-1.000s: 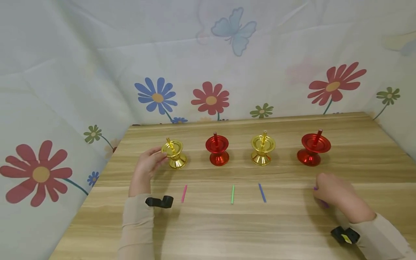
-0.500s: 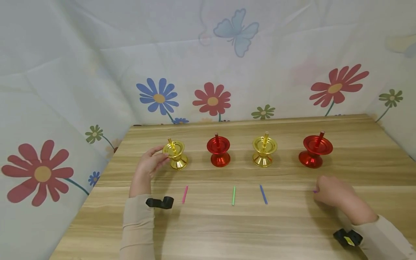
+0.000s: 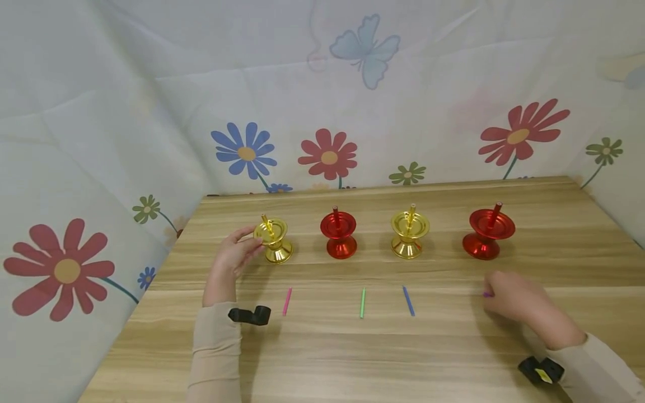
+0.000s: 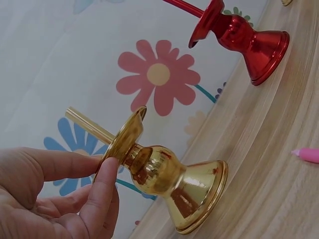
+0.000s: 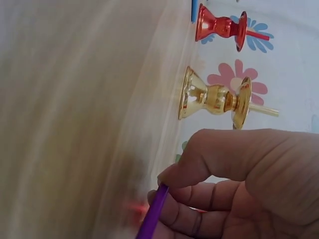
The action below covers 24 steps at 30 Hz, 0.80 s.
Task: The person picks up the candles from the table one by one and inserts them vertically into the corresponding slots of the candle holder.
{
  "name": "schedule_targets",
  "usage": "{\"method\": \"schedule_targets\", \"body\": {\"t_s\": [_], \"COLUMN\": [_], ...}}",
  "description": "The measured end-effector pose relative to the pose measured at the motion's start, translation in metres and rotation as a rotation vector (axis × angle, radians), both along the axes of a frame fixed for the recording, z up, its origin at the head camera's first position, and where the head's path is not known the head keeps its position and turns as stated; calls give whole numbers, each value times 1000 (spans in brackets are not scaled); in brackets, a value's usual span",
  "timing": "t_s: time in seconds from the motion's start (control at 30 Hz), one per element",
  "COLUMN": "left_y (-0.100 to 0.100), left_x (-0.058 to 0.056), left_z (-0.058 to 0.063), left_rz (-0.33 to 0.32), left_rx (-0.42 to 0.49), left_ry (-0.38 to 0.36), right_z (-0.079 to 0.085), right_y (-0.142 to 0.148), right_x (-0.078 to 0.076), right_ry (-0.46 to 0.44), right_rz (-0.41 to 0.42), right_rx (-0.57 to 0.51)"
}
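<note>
My left hand [image 3: 233, 254] pinches the dish rim of the leftmost gold candle holder [image 4: 154, 172], which stands on the table with a thin upright tube at its centre. At the right, my right hand [image 3: 519, 302] pinches a purple candle [image 5: 153, 214] between thumb and fingers; in the head view only its tip shows, the rest hidden by the hand. Beyond that hand stands a red candle holder [image 3: 482, 246]. A pink candle [image 3: 287, 301], a green candle [image 3: 362, 303] and a blue candle [image 3: 409, 301] lie on the table between my hands.
A second red candle holder [image 3: 341, 246] and a second gold candle holder [image 3: 407, 246] stand in the middle of the row. The wooden table [image 3: 353, 358] ends at the back against a flower-printed cloth [image 3: 433, 112]. Another such cloth slopes along the left.
My right hand has closed over the purple candle, lifting it slightly and shifting a little left. My left hand stays at the gold candle holder, and the other candles lie as before.
</note>
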<state>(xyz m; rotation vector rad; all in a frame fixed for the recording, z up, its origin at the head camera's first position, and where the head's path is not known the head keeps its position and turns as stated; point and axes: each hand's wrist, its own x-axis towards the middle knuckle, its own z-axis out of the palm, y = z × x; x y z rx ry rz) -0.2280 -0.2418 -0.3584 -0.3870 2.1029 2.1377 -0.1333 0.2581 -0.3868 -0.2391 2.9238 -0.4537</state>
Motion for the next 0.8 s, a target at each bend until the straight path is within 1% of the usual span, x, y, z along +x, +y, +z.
{"method": "schedule_targets", "body": {"t_s": [0.17,0.4,0.5,0.63,0.73,0.8], "left_y": [0,1,2,4,5,4], "left_x": [0,2,2,3,3,3], "left_z": [-1,0,1,1,2,2], "left_rz": [4,7,9,13,10,8], "left_rx": [4,0,9,14,6,-3], "left_ry": [5,5,3,2,0,0], "right_z": [3,13,16,18,20,21], "right_y": [-4,-7,-9,-11,-13,-15], "right_x": [2,0,-1,-2,-2,-2], "right_ry": [27,-2,4,48,82,87], "right_rz": [6,-13,-3,25,41,44], "right_rx": [6,-18,-47,-81,-86,-91]}}
